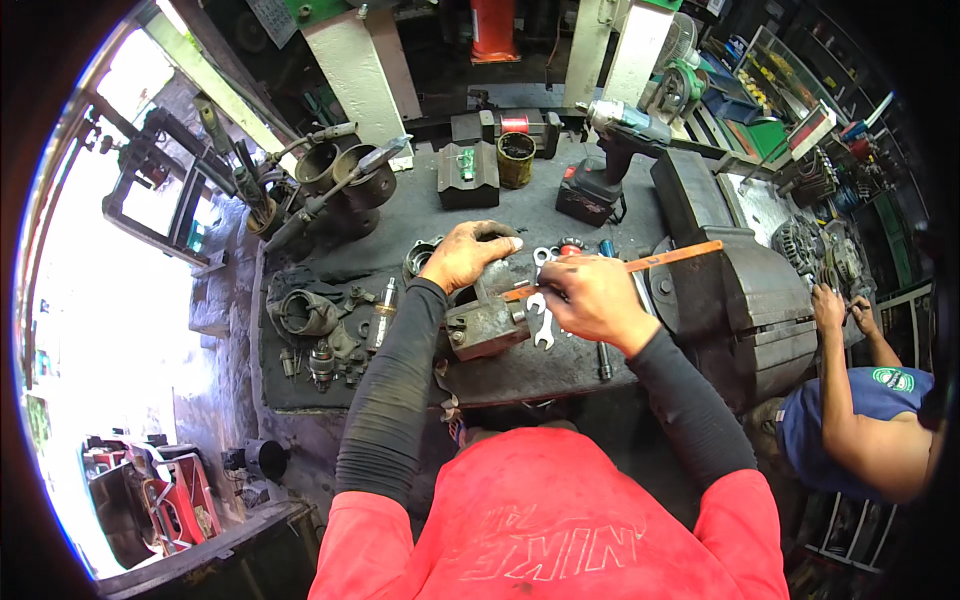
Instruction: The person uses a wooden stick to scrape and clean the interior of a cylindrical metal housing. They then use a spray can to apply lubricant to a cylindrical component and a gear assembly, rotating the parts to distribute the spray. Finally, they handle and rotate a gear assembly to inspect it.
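My left hand (470,255) is curled over the upper part of a grimy steel fixture (480,335), which hides some of what its fingers touch. My right hand (597,298) is closed on a long, flat orange-brown strip (680,250), which crosses the fixture and extends up to the right. Open-ended wrenches (543,330) lie just beside the right hand. A round metal ring (420,258) sits left of my left hand. Greasy metal housings (305,312) and a shiny shaft (385,310) lie on the left of the dark workbench (400,205).
A cordless impact driver (605,170), an oily can (515,160) and a dark block (468,190) stand at the back. A large bench vise (760,310) borders the right. Upright tools and cylinders (350,175) occupy the left rear. A co-worker in blue (850,420) works at far right.
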Action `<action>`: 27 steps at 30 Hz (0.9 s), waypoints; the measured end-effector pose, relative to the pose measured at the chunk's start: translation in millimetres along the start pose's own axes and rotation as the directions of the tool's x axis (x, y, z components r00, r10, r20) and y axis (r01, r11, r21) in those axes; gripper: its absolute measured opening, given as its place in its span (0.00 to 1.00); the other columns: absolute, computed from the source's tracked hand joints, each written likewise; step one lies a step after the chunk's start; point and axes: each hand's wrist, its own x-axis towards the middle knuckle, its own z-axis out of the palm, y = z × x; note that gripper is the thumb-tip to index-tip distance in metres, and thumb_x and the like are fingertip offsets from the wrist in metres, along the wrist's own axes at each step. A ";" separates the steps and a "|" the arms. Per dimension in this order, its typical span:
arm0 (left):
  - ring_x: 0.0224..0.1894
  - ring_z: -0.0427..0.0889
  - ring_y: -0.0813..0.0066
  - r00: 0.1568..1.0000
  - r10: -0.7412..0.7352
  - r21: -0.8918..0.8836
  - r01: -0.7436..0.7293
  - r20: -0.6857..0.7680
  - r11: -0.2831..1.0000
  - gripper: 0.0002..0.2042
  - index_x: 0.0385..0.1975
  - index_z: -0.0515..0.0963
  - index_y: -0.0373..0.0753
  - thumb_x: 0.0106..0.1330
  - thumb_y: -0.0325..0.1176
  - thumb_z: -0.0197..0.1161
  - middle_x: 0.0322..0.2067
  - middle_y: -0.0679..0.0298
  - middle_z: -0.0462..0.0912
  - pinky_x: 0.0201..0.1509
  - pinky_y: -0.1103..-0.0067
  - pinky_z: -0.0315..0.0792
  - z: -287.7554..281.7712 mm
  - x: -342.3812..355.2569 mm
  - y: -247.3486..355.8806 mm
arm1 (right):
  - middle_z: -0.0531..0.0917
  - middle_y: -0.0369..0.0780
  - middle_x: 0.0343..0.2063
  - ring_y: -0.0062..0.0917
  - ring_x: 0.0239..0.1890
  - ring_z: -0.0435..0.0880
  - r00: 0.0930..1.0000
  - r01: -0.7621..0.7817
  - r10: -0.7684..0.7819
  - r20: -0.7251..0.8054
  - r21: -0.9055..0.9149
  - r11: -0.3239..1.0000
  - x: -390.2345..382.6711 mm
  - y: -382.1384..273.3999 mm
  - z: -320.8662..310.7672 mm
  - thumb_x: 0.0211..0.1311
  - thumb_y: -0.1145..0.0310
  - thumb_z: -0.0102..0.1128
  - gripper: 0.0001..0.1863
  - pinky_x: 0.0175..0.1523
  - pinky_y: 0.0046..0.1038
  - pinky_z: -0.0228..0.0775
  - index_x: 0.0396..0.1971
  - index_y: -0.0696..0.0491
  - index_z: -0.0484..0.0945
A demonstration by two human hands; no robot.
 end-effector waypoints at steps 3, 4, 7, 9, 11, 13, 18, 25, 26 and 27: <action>0.45 0.84 0.75 0.999 -0.048 -0.049 0.047 -0.012 0.998 0.21 0.51 0.86 0.31 0.68 0.44 0.72 0.43 0.61 0.90 0.55 0.76 0.77 0.7 0.1 -1.0 | 0.88 0.41 0.27 0.42 0.33 0.88 0.992 -0.075 0.073 0.103 0.011 0.997 2.3 2.9 4.1 0.57 0.61 0.67 0.09 0.37 0.44 0.78 0.35 0.48 0.85; 0.45 0.84 0.75 0.997 -0.074 -0.066 0.072 -0.025 0.995 0.21 0.50 0.86 0.31 0.68 0.44 0.73 0.43 0.61 0.90 0.54 0.76 0.77 1.4 -1.4 -1.1 | 0.88 0.42 0.28 0.42 0.33 0.88 0.967 -0.141 0.141 0.213 -0.015 0.990 1.7 5.3 4.8 0.57 0.61 0.67 0.09 0.37 0.44 0.78 0.35 0.48 0.86; 0.45 0.84 0.75 0.999 -0.022 0.024 0.023 -0.033 0.999 0.21 0.51 0.86 0.32 0.68 0.44 0.72 0.42 0.61 0.90 0.54 0.76 0.77 1.3 -2.4 0.3 | 0.87 0.40 0.29 0.39 0.35 0.88 0.998 0.024 -0.024 0.051 0.009 1.000 -1.9 13.0 9.0 0.56 0.64 0.68 0.09 0.42 0.42 0.77 0.35 0.49 0.85; 0.46 0.84 0.74 0.999 -0.029 -0.002 0.029 -0.020 1.000 0.21 0.51 0.86 0.33 0.68 0.45 0.72 0.43 0.60 0.90 0.55 0.76 0.76 0.6 -3.1 1.6 | 0.86 0.39 0.31 0.37 0.38 0.87 0.995 0.087 -0.089 -0.047 -0.042 0.995 -6.9 17.7 11.7 0.55 0.68 0.69 0.08 0.45 0.39 0.75 0.36 0.50 0.85; 0.46 0.85 0.74 0.999 -0.016 0.034 0.018 -0.047 0.999 0.21 0.51 0.86 0.33 0.68 0.45 0.73 0.43 0.60 0.90 0.56 0.76 0.76 0.2 -4.4 2.9 | 0.86 0.38 0.33 0.35 0.40 0.85 0.998 0.058 -0.060 -0.037 -0.064 0.996 -14.1 20.1 14.5 0.53 0.70 0.70 0.09 0.47 0.37 0.73 0.36 0.50 0.84; 0.46 0.85 0.74 0.998 0.003 0.068 0.002 -0.069 0.998 0.21 0.50 0.87 0.34 0.68 0.46 0.73 0.43 0.60 0.90 0.56 0.76 0.76 -0.5 -5.7 4.1 | 0.85 0.37 0.35 0.35 0.40 0.84 0.996 0.080 -0.080 -0.039 -0.007 0.997 -21.5 20.6 16.8 0.50 0.71 0.70 0.13 0.47 0.37 0.71 0.39 0.49 0.85; 0.45 0.85 0.75 1.000 -0.012 0.007 0.012 -0.015 1.000 0.22 0.50 0.87 0.34 0.67 0.46 0.73 0.43 0.60 0.90 0.55 0.76 0.76 -2.2 -3.0 4.6 | 0.83 0.37 0.40 0.34 0.44 0.82 0.992 0.111 -0.122 -0.042 -0.209 0.972 -27.6 25.1 20.3 0.48 0.75 0.67 0.19 0.50 0.38 0.70 0.44 0.48 0.85; 0.44 0.84 0.75 0.999 -0.023 -0.006 0.023 -0.042 1.000 0.21 0.50 0.87 0.33 0.68 0.45 0.72 0.41 0.62 0.89 0.54 0.76 0.76 0.4 -3.3 -1.9 | 0.82 0.37 0.41 0.35 0.47 0.82 0.996 0.077 -0.084 -0.021 -0.207 0.975 -23.9 32.6 18.5 0.47 0.76 0.66 0.20 0.51 0.39 0.69 0.45 0.48 0.85; 0.44 0.84 0.75 0.999 -0.018 0.005 0.018 -0.040 1.000 0.21 0.50 0.87 0.33 0.68 0.45 0.72 0.41 0.62 0.89 0.54 0.76 0.76 0.3 -3.5 -2.2 | 0.82 0.37 0.41 0.35 0.46 0.81 0.981 0.195 -0.191 0.037 -0.148 0.970 -23.5 32.3 18.2 0.48 0.75 0.67 0.19 0.50 0.39 0.68 0.44 0.48 0.85; 0.44 0.84 0.75 0.999 0.010 0.016 -0.010 -0.041 1.000 0.21 0.50 0.87 0.33 0.68 0.45 0.73 0.41 0.62 0.89 0.54 0.76 0.76 0.4 -3.2 -2.4 | 0.83 0.38 0.41 0.35 0.45 0.81 0.983 0.184 -0.183 0.019 -0.146 0.972 -22.0 33.3 17.7 0.48 0.75 0.67 0.19 0.50 0.39 0.68 0.44 0.48 0.85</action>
